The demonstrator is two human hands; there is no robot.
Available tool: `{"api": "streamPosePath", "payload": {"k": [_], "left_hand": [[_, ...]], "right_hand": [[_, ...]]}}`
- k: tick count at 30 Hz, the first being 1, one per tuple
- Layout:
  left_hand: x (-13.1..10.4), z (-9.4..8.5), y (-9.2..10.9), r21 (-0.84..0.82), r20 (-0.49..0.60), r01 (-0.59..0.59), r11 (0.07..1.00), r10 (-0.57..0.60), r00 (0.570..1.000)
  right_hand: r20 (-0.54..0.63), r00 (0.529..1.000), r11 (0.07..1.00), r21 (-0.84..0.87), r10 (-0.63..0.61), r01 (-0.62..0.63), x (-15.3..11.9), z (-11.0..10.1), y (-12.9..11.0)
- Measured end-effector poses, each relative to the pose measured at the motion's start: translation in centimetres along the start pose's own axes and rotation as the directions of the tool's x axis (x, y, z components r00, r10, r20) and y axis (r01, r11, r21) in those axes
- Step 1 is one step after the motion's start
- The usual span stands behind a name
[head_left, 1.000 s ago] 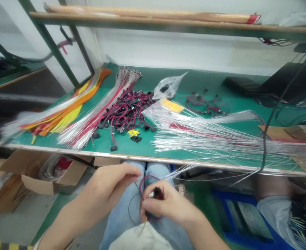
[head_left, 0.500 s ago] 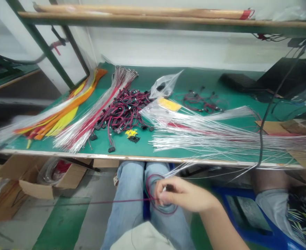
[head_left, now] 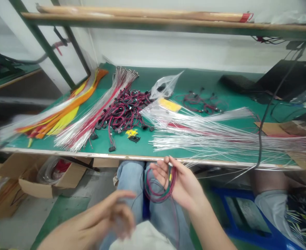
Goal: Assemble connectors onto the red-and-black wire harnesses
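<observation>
Dark-red, round thin-wire coil needs even loops, the right hand pinching it, the left hand spread wide.

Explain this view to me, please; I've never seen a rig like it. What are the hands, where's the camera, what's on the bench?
There is no machine: these are a person's own bare hands, seen from a camera worn on their head, looking forward and down. The right hand holds a loose wire coil above the lap. The left hand is apart from it, too blurred to tell whether it holds anything. On the green bench, left to right, lie orange and yellow strands, a grey-and-red wire bundle, a heap of red-and-black cables, and a spread of silvery wires.
</observation>
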State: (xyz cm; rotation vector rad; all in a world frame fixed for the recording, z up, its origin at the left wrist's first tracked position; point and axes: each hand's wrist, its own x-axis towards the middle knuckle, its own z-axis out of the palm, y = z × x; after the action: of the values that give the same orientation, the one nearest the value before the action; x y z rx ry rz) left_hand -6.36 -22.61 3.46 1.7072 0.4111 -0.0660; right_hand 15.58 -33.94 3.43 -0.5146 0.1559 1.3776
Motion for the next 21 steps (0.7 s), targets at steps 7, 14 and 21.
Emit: {"api": "streamPosePath", "payload": {"k": [7, 14, 21], "left_hand": [[5.8, 4.1, 2.2, 0.254, -0.121, 0.007, 0.967, 0.024, 0.992], [5.8, 4.0, 1.1, 0.719, -0.391, -0.061, 0.693, 0.475, 0.788], [4.6, 4.2, 3.1, 0.59, -0.253, -0.14, 0.795, 0.347, 0.903]], "right_hand": [[-0.072, 0.982, 0.979, -0.123, -0.175, 0.165, 0.4, -0.4, 2.1], [0.001, 0.99, 0.974, -0.181, -0.138, 0.136, 0.4, -0.9, 2.2], [0.063, 0.998, 0.99, -0.138, 0.005, 0.004, 0.7, -1.2, 2.0]]}}
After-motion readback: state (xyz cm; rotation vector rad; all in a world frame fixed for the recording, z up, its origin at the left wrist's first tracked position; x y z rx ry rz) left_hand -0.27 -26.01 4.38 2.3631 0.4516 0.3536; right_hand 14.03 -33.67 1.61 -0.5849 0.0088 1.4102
